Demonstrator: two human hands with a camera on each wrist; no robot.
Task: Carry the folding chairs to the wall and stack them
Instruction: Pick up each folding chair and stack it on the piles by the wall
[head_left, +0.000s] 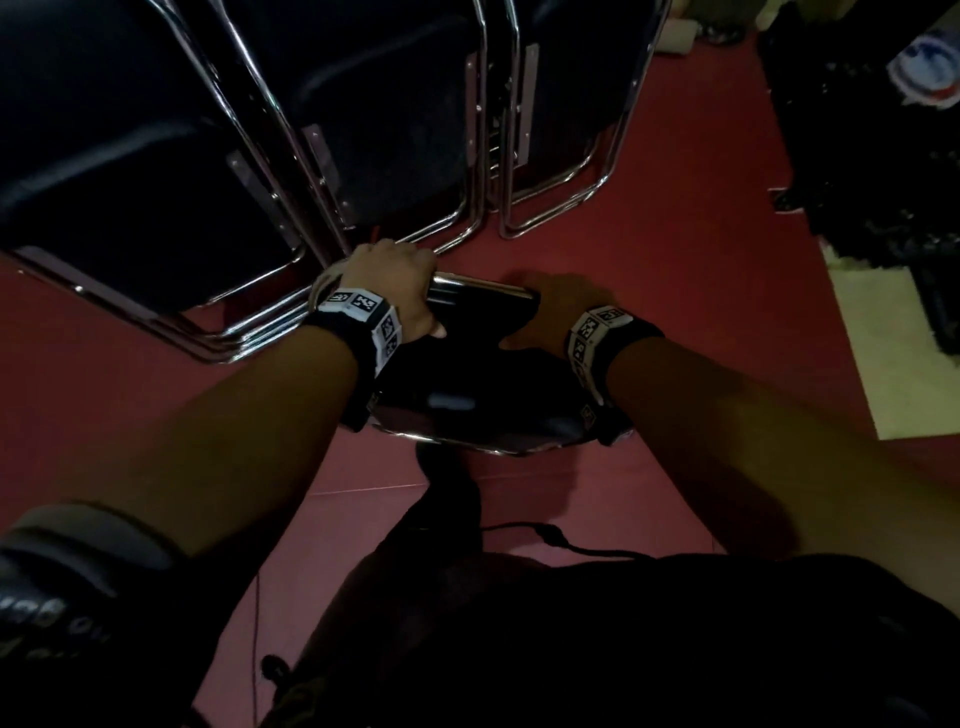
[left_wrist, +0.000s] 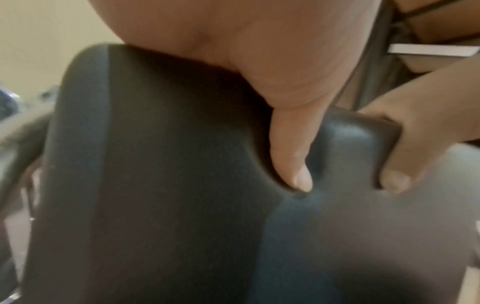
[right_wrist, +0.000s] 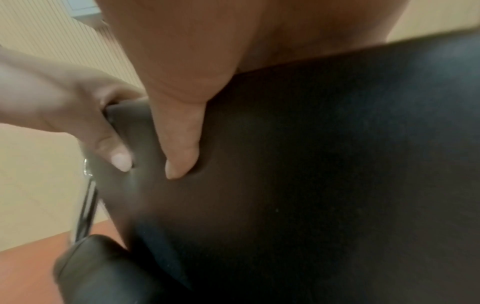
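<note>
I hold a folded black folding chair (head_left: 467, 384) upright in front of me by the top of its padded backrest (left_wrist: 155, 164). My left hand (head_left: 400, 283) grips the backrest's left top corner, thumb (left_wrist: 288, 152) pressed into the padding. My right hand (head_left: 550, 312) grips the right top corner, thumb (right_wrist: 179, 144) on the near face (right_wrist: 311, 164); the fingers of both hands are hidden behind it. Just beyond, several folded black chairs with chrome tube frames (head_left: 374, 119) lean in a row, their feet on the red floor.
Red floor (head_left: 675, 234) lies all around. Dark piled things (head_left: 883, 171) fill the right side, and a cream floor patch (head_left: 893, 353) lies below them. A thin black cord (head_left: 545, 535) hangs at my waist. In the right wrist view a cream wall (right_wrist: 39, 185) shows.
</note>
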